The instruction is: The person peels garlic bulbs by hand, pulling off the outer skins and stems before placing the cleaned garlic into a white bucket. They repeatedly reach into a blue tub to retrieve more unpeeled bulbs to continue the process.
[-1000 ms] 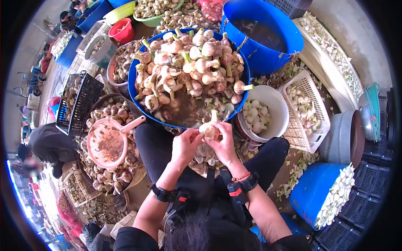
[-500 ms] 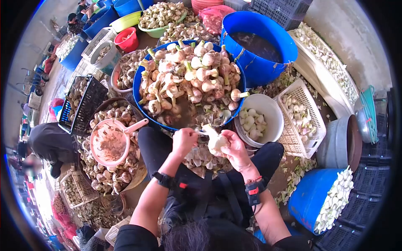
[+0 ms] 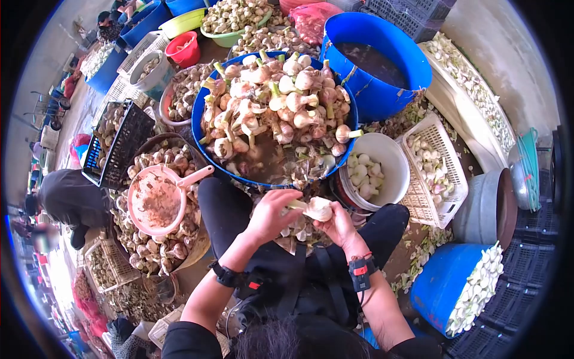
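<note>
Between my two hands, above my lap, is a garlic bulb (image 3: 318, 209) with a short stem pointing left. My right hand (image 3: 338, 225) is closed around the bulb's right side. My left hand (image 3: 272, 215) is at the stem end, fingers bent over it; whether a small tool sits in that hand is hidden. Just ahead stands a large blue tub (image 3: 354, 113) heaped with untrimmed garlic bulbs (image 3: 263, 113). Right of my hands, a white bucket (image 3: 396, 170) holds peeled, pale garlic bulbs (image 3: 366, 175). Loose skins (image 3: 299, 230) lie beneath my hands.
To my left, a pink strainer (image 3: 179, 206) rests on a basin of garlic beside a black crate (image 3: 128, 140). At right are a cream basket (image 3: 457, 179) and a blue barrel (image 3: 430, 287) of white garlic. Another person (image 3: 72, 197) sits at far left.
The garlic bulb has turned from stem-up to stem-left. My left hand has moved right and closed in on the stem. My right hand still holds the bulb.
</note>
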`<action>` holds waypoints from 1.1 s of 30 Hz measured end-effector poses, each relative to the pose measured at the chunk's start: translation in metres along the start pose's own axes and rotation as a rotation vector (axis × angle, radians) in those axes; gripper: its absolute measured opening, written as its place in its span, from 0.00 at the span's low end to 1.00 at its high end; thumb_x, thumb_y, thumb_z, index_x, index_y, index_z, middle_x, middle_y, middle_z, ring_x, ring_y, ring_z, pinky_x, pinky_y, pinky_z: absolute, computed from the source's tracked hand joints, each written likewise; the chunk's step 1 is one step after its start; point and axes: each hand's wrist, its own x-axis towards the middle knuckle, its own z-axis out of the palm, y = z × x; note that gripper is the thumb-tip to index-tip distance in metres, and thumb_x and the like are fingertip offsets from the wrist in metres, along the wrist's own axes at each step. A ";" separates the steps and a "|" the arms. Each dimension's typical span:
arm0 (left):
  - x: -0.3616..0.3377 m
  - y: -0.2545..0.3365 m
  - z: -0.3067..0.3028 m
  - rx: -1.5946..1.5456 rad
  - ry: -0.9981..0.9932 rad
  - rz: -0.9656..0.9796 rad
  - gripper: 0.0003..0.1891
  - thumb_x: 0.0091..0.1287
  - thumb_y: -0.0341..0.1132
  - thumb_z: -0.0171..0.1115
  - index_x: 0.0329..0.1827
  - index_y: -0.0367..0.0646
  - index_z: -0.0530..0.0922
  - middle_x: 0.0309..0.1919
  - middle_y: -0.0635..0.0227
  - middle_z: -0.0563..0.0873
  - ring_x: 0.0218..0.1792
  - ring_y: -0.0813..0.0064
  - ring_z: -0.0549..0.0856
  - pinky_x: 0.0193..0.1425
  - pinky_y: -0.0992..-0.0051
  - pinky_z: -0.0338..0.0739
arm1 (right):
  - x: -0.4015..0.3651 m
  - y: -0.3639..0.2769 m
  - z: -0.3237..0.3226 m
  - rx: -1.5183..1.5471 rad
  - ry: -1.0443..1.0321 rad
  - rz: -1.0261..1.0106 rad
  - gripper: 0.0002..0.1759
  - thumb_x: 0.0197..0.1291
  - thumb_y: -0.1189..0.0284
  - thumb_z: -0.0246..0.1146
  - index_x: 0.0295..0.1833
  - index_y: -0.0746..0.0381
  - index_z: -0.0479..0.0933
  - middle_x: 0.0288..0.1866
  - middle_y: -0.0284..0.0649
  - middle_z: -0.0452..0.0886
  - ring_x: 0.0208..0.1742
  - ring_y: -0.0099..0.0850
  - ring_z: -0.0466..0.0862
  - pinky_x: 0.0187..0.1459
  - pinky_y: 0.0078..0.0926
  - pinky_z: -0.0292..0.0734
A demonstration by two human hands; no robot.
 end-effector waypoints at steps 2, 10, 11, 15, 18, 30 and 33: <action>-0.001 -0.007 0.014 0.031 0.024 0.034 0.13 0.57 0.35 0.65 0.44 0.41 0.81 0.43 0.61 0.84 0.45 0.59 0.81 0.50 0.65 0.76 | 0.001 0.001 0.011 -0.033 -0.027 -0.006 0.23 0.70 0.59 0.43 0.58 0.63 0.72 0.49 0.39 0.79 0.44 0.27 0.80 0.37 0.26 0.79; -0.011 -0.004 0.031 0.209 0.154 -0.046 0.03 0.54 0.33 0.63 0.28 0.44 0.81 0.26 0.66 0.84 0.28 0.63 0.83 0.32 0.68 0.78 | -0.006 -0.013 0.037 -0.371 -0.120 -0.082 0.31 0.59 0.54 0.64 0.59 0.64 0.68 0.47 0.35 0.77 0.46 0.21 0.77 0.47 0.21 0.75; -0.013 -0.008 0.032 0.208 0.154 -0.052 0.03 0.54 0.33 0.63 0.28 0.44 0.81 0.26 0.66 0.84 0.28 0.63 0.83 0.32 0.68 0.78 | -0.007 -0.012 0.039 -0.426 -0.110 -0.122 0.31 0.57 0.56 0.66 0.59 0.65 0.68 0.47 0.35 0.77 0.47 0.21 0.77 0.49 0.22 0.74; -0.010 -0.028 0.031 -0.286 -0.008 -0.606 0.07 0.58 0.32 0.60 0.33 0.38 0.82 0.21 0.68 0.83 0.23 0.79 0.81 0.28 0.76 0.74 | -0.009 -0.009 0.038 -0.559 -0.225 -0.292 0.32 0.54 0.60 0.70 0.59 0.64 0.67 0.50 0.36 0.75 0.54 0.23 0.75 0.55 0.22 0.71; -0.014 -0.025 0.029 -0.767 0.014 -0.712 0.10 0.66 0.35 0.58 0.37 0.35 0.81 0.25 0.72 0.83 0.26 0.83 0.80 0.30 0.81 0.75 | -0.004 -0.012 0.034 -0.431 -0.254 -0.285 0.34 0.50 0.63 0.71 0.60 0.65 0.65 0.54 0.37 0.74 0.56 0.25 0.74 0.58 0.23 0.70; -0.013 -0.029 0.047 -1.294 0.117 -0.733 0.09 0.69 0.35 0.57 0.42 0.38 0.80 0.27 0.74 0.82 0.25 0.87 0.77 0.29 0.85 0.73 | -0.002 0.004 0.034 -0.679 -0.173 -0.487 0.48 0.54 0.55 0.66 0.73 0.61 0.48 0.70 0.39 0.54 0.66 0.32 0.64 0.65 0.32 0.62; -0.012 -0.015 0.050 -1.007 -0.053 -0.559 0.09 0.68 0.34 0.58 0.40 0.38 0.81 0.25 0.77 0.81 0.24 0.89 0.75 0.27 0.85 0.70 | 0.011 0.015 0.038 -0.473 0.026 -0.433 0.32 0.60 0.59 0.62 0.65 0.64 0.64 0.58 0.41 0.72 0.61 0.31 0.71 0.61 0.31 0.68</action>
